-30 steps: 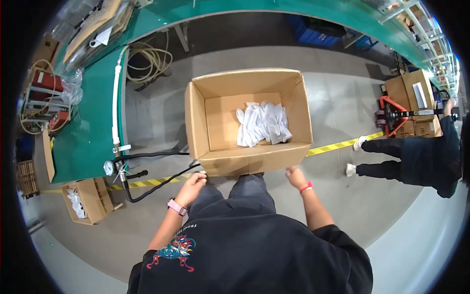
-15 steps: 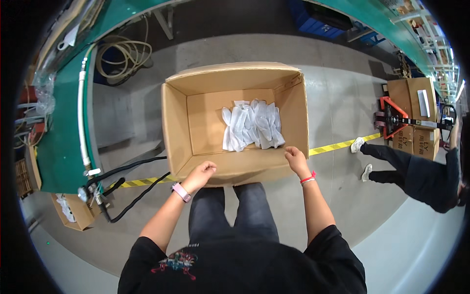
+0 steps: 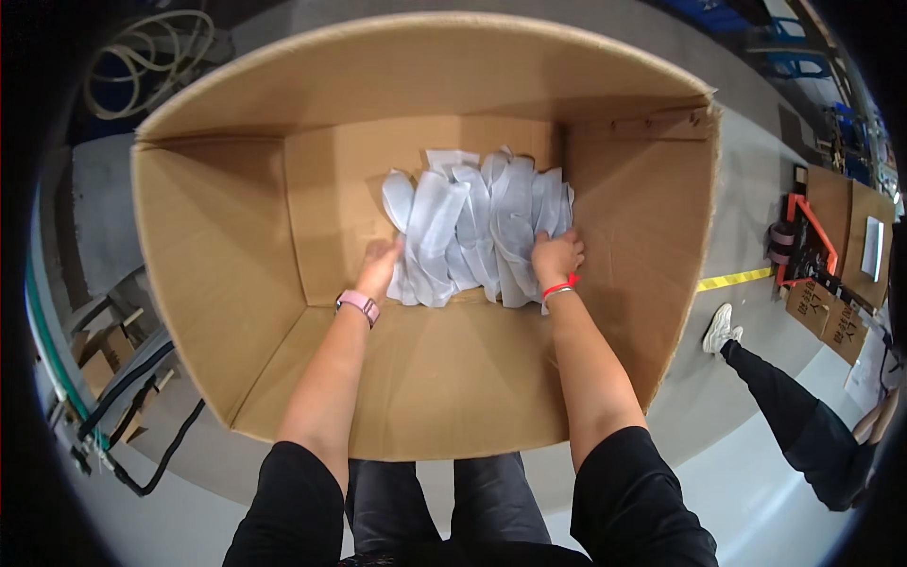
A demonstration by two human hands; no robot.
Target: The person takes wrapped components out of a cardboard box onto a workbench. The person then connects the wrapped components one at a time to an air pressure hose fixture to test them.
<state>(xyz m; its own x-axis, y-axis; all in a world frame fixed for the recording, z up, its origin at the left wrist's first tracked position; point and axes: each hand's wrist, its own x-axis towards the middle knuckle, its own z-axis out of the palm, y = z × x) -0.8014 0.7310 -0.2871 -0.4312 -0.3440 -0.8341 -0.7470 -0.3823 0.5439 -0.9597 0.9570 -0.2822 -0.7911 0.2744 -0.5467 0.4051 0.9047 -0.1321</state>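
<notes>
A deep brown cardboard box stands open in front of me. On its bottom lies a row of white, thinly wrapped long pieces, side by side and overlapping; what is inside the wrapping cannot be made out. Both of my hands are inside the box. My left hand, with a pink watch band at the wrist, touches the lower left end of the row with its fingers extended. At the lower right end, my right hand rests against the pieces, thumb and bent fingers apart. Some fingertips are hidden.
Another person's leg with a white shoe is at the right, beside a red pallet jack and stacked cartons. Black hoses run at the lower left. A coiled pale hose lies at the upper left.
My hands have gone from the box's near rim down inside to the white wrapped pieces. I have leaned in, so the box fills more of the view.
</notes>
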